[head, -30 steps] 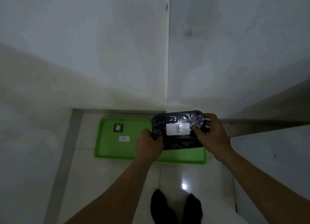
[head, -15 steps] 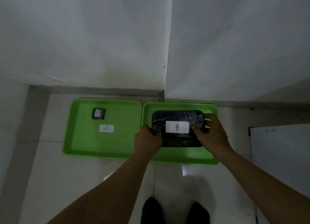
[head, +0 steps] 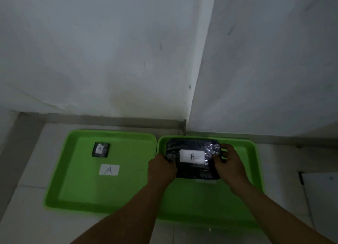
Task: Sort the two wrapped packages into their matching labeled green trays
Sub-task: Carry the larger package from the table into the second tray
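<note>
Over right tray | left hand, right hand clasp package B by both ends | lower flat, release both together

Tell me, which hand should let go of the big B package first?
Probably either: the left hand and right hand each grip one end of the B package over the right tray.

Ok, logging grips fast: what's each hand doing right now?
Left hand: closed on the left end of the B package.
Right hand: closed on the package's right end.
</note>
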